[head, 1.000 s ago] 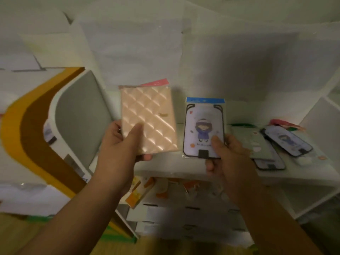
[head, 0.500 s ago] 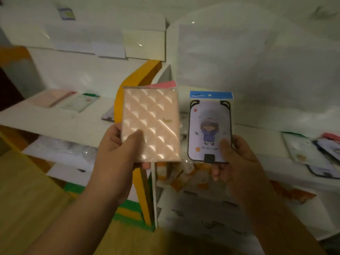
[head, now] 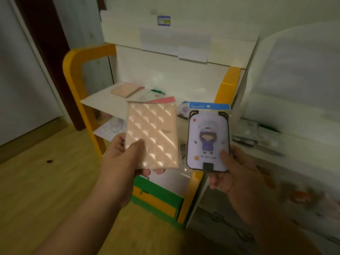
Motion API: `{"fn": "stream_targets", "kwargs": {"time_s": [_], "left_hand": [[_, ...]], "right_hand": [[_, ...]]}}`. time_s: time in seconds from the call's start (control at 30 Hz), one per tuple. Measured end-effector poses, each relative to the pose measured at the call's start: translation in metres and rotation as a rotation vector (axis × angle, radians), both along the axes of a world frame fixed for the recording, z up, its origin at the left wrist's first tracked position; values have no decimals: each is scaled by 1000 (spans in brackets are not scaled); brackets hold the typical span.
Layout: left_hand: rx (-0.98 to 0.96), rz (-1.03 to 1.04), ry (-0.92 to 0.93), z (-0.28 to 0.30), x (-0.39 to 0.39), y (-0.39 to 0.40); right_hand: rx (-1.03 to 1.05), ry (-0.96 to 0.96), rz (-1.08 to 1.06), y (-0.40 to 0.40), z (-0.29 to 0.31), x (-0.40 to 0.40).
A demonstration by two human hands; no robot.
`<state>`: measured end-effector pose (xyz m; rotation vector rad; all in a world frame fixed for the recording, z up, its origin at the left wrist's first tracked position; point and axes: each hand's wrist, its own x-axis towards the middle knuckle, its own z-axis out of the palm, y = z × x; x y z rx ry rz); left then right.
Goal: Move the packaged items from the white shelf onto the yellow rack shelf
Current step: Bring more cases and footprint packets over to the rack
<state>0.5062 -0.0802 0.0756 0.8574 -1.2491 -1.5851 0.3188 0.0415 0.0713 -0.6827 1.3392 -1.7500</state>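
A dim room with a pale wall and wood-look floor frames the scene, the yellow rack standing against the wall and the white shelf beside it at the right. The left hand is closed around the lower edge of a peach quilted packaged case, thumb pressed on its face and fingers behind it, with a pink card edge showing at its top. The right hand pinches a packaged phone case with a cartoon figure at its lower right corner, thumb in front, the rest of the hand behind. Both packages are held upright, side by side and just apart, in front of the rack. Beyond them the rack's upper shelf board already carries a similar peach package and a pale packet with a green top. More packets remain on the white shelf, blurred. The step in hand looks like the carry, with the items off the white shelf but not yet set down; the next move calls for reaching forward over the board's front edge and laying each package flat on bare board beside those already there. Compared with half a second ago, the view has swung left, so the rack now sits centred and the white shelf has slid to the right edge, while both grips look unchanged.
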Motion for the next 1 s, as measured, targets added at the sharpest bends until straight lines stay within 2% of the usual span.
{"fn": "stream_targets", "kwargs": {"time_s": [0.27, 0.63, 0.87, 1.0], "left_hand": [[151, 64, -34, -25, 26, -67], [140, 167, -149, -27, 19, -206], [138, 138, -182, -31, 7, -288], [174, 55, -210, -39, -13, -334]], "right_hand": [[85, 25, 5, -69, -13, 14], [87, -101, 10, -219, -36, 0], [117, -209, -106, -295, -31, -12], [134, -169, -189, -318, -38, -24]]}}
